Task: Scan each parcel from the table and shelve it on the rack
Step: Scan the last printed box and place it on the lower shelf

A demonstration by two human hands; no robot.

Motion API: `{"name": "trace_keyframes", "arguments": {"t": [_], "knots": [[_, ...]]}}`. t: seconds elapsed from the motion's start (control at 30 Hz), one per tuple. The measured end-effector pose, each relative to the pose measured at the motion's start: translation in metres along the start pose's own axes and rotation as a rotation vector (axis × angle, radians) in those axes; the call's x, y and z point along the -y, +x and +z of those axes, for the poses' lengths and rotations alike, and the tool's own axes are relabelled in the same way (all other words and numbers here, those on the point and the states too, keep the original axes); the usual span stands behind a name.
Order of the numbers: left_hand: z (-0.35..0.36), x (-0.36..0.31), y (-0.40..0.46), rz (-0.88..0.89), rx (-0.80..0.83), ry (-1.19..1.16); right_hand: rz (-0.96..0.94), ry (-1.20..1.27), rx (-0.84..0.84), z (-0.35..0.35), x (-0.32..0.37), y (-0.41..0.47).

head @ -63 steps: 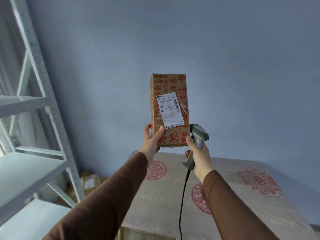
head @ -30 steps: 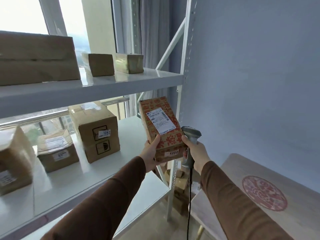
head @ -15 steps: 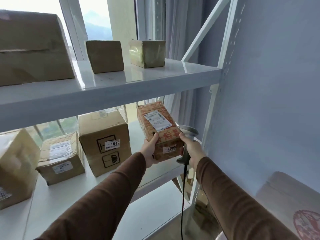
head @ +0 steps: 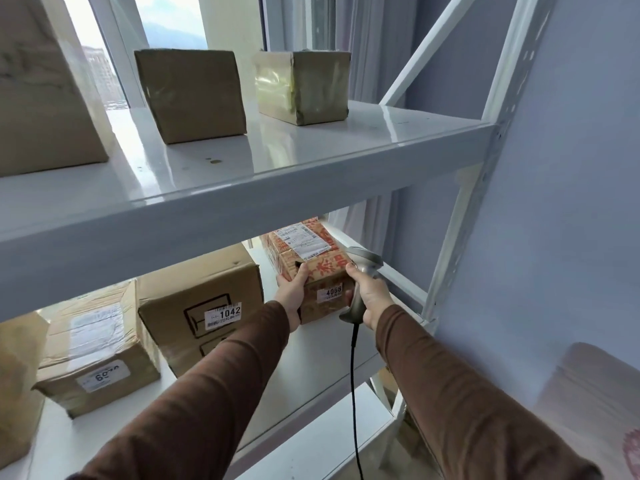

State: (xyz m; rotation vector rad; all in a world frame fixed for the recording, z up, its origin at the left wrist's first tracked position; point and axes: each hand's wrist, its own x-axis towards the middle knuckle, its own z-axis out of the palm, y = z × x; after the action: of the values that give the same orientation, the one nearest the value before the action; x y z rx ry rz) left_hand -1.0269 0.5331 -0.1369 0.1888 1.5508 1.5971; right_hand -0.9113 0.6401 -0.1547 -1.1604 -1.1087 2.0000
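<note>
1. Left hand (head: pixel 292 292): grip clasped on near left corner of red-printed parcel (head: pixel 308 268).
2. Right hand (head: pixel 369 294): grip clenched on barcode scanner (head: pixel 363 271), fingertips against parcel's right side.
3. Parcel: on middle shelf (head: pixel 311 348), right of box "1042" (head: pixel 201 299), long axis pointing rearward.
4. Far end hidden behind upper shelf (head: pixel 242 192); contact underneath not discernible.

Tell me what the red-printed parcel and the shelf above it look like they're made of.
Red-printed parcel: cardboard, matte brown with red print and paper labels. Upper shelf: probably painted metal, glossy white; it mirrors the boxes standing on it.
</note>
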Motion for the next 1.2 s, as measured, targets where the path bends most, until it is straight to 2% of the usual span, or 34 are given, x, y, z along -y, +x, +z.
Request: {"name": "trace_keyframes", "arguments": {"t": [0.3,0.4,0.43,0.53,0.63,0.7,0.83,1.03,1.2], "knots": [[-0.006,0.000,0.021,-0.035,-0.041,0.000,0.013,-0.037,-0.029,0.011,-0.005,0.022],[-0.007,0.000,0.022,-0.014,-0.042,0.084,-0.040,-0.065,-0.056,0.006,-0.005,0.019],[-0.008,0.000,0.022,0.009,-0.063,0.176,-0.075,-0.088,-0.072,0.004,-0.004,0.017],[-0.004,-0.002,0.013,0.193,-0.139,0.545,-0.169,-0.100,-0.088,-0.007,0.000,0.004],[0.011,0.000,-0.004,0.572,-0.163,0.818,-0.231,-0.099,-0.041,-0.022,0.007,-0.021],[0.027,0.007,-0.018,0.724,-0.068,0.848,-0.294,-0.097,-0.004,-0.035,0.011,-0.039],[0.075,0.032,-0.056,0.686,0.219,0.708,-0.409,-0.090,-0.035,-0.073,0.021,-0.080],[0.158,0.092,-0.126,0.464,0.777,0.586,-0.539,-0.052,-0.314,-0.176,0.026,-0.153],[0.238,0.153,-0.207,0.343,1.079,0.574,-0.602,-0.063,-0.611,-0.280,0.016,-0.242]]}}
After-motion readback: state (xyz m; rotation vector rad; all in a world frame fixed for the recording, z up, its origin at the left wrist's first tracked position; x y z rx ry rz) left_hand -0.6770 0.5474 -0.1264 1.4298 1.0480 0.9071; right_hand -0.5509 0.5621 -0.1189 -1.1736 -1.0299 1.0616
